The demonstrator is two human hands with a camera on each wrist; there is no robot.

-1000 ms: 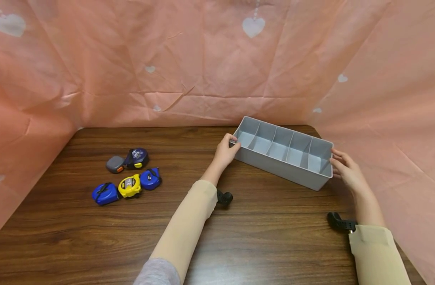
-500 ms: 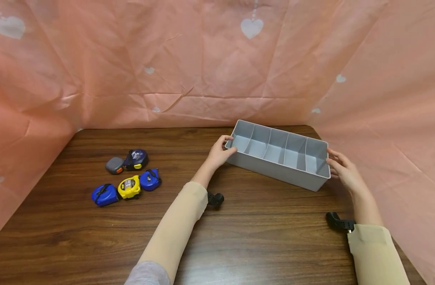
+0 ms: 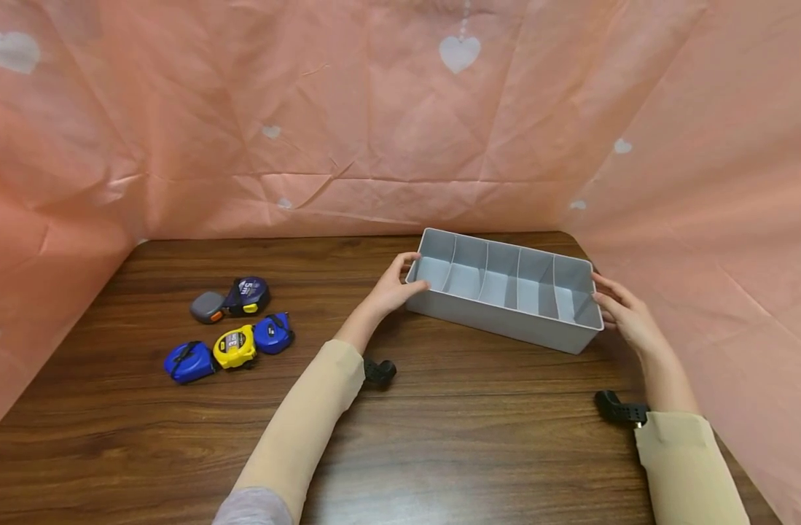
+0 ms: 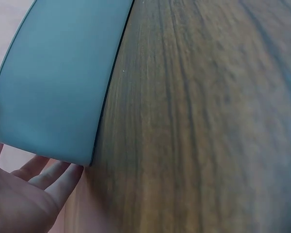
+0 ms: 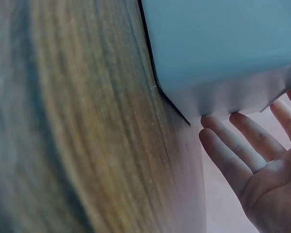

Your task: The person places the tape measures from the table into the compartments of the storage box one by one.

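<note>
A grey plastic organizer box [image 3: 492,319] with a row of several compartments sits at a slant on the wooden table, its open side up. My left hand [image 3: 388,290] holds its left end, the thumb over the front rim and the fingers round the end wall. In the left wrist view, the fingers [image 4: 63,182] touch that wall low down. At the other end, my right hand [image 3: 630,319] rests against the right wall. Its fingers [image 5: 233,145] are extended, with tips near or on the wall in the right wrist view. I see nothing inside the compartments.
Several tape measures lie on the left: a grey one [image 3: 208,307], a dark blue one [image 3: 247,295], a blue one [image 3: 189,362], a yellow one [image 3: 235,347] and another blue one [image 3: 272,333]. Pink cloth [image 3: 348,117] hangs along the table's back and sides.
The organizer box has slid left and slightly nearer, turning a little straighter. Both hands have moved with it, the left one further. The tape measures keep their places on the table.
</note>
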